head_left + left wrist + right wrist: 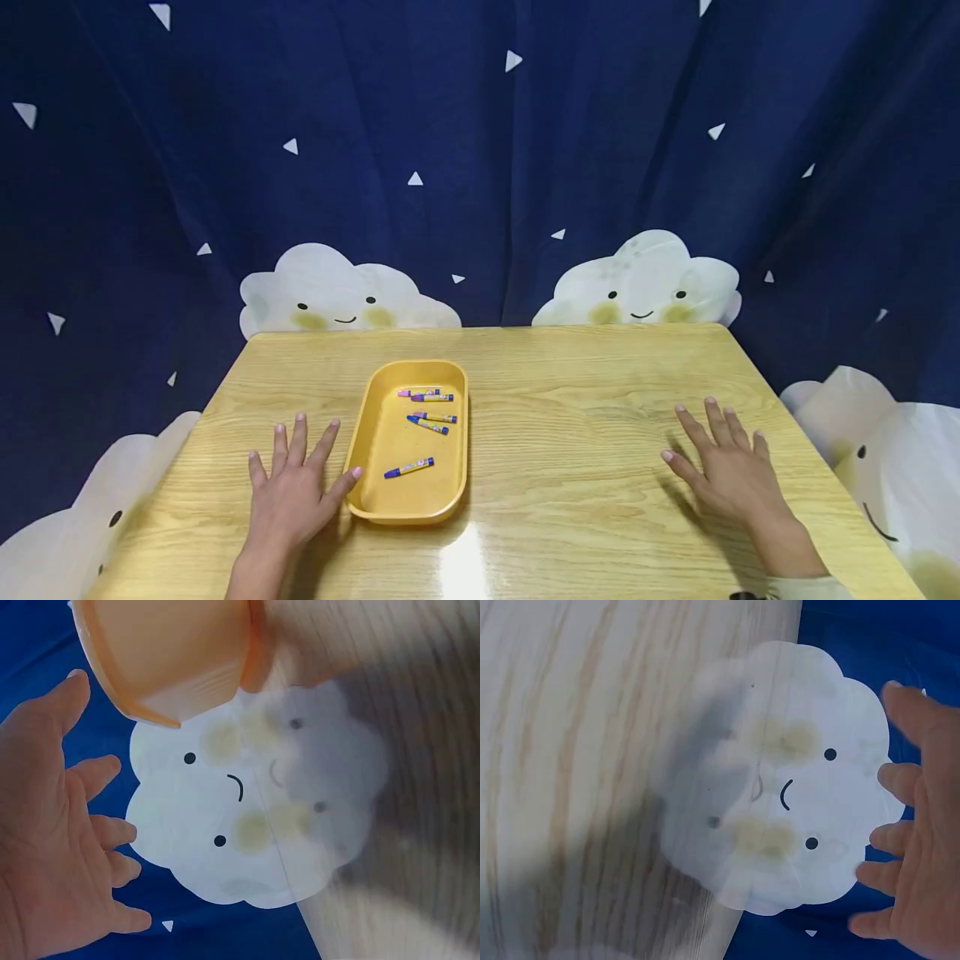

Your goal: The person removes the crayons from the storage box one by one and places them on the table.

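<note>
Crayons [429, 425], five in all, lie loose inside a shallow yellow tray [407, 502] on a wood-grained table [570, 417]. Beyond the tray hangs a navy curtain [465, 117] printed with white triangles and smiling clouds [337, 287]. Just left of the tray, the left hand [288, 496] is palm down, fingers spread, grasping nothing; its thumb reaches the tray's rim, contact unclear. Well right of the tray, the right hand [735, 479] is likewise spread and unclenched. Smooth and round-cornered, the tray holds slim crayons with patterned wrappers.
</note>
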`<state>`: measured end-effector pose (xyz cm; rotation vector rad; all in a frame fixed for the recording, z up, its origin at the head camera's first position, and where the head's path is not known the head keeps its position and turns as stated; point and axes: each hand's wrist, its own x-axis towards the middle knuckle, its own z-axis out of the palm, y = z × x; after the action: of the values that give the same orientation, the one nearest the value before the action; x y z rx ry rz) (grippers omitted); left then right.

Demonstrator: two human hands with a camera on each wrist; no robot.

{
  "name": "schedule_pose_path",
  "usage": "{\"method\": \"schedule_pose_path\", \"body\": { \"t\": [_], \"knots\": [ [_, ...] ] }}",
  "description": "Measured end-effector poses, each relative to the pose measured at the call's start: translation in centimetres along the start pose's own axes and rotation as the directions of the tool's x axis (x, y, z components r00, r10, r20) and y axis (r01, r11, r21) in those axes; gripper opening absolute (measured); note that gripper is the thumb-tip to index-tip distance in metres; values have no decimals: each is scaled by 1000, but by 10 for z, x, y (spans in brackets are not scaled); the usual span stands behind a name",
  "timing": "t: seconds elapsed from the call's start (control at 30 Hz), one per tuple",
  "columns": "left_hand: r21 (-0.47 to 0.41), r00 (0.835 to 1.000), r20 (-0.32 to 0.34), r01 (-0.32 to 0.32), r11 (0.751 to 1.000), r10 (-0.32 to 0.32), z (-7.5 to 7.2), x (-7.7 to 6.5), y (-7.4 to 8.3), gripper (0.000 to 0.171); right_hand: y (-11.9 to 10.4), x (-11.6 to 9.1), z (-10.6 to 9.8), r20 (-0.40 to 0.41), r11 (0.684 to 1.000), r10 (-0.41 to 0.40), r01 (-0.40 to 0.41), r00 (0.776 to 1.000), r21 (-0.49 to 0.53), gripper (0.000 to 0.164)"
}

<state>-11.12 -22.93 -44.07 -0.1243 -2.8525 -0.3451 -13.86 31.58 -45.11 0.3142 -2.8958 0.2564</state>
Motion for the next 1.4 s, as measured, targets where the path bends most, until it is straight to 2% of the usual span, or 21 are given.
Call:
{"method": "schedule_pose_path", "body": {
  "t": [0.17,0.27,0.33,0.4,0.5,0.57,0.67,0.77,0.83,0.97,1.03,1.17,1.27,1.4],
  "knots": [
    [16,998,-49,-30,999,31,-5,1,-2,48,0,2,-2,-9,998,-33,32,999,-56,50],
    [0,997,-63,-43,999,43,-9,1,-1,36,-1,1,-3,3,999,-32,32,999,-40,43],
    [-48,998,-56,-23,999,20,-12,-1,2,34,-4,1,-4,13,1000,-11,10,1000,17,44],
    [-126,999,-40,19,992,-24,-14,-3,7,36,-9,0,-4,18,993,10,-12,1000,119,46],
    [-265,995,11,101,959,-102,-17,-6,16,40,-21,3,-4,33,955,28,-37,999,296,50],
    [-357,988,59,154,921,-142,-17,-7,21,44,-29,5,-3,36,924,26,-38,999,381,51],
    [-460,976,114,218,861,-186,-15,-8,24,49,-41,10,1,27,893,9,-20,1000,450,50],
    [-554,961,164,278,785,-224,-14,-8,25,53,-51,15,7,21,864,-13,0,1000,503,50],
    [-623,949,206,316,716,-240,-15,-8,25,55,-57,18,12,28,845,-26,7,999,535,50],
    [-739,924,296,383,554,-243,-12,-9,24,56,-68,24,19,45,802,-45,9,998,597,52],
    [-762,910,333,414,497,-248,-10,-9,21,56,-74,26,22,57,776,-49,3,997,630,53],
    [-773,882,381,469,428,-279,-4,-10,16,59,-85,32,28,63,729,-59,0,996,684,54],
    [-768,858,415,508,389,-302,0,-11,13,66,-90,35,31,52,711,-60,6,997,704,52],
    [-780,849,440,523,344,-293,5,-11,12,76,-96,39,34,49,691,-51,0,997,723,51]
  ]
}}
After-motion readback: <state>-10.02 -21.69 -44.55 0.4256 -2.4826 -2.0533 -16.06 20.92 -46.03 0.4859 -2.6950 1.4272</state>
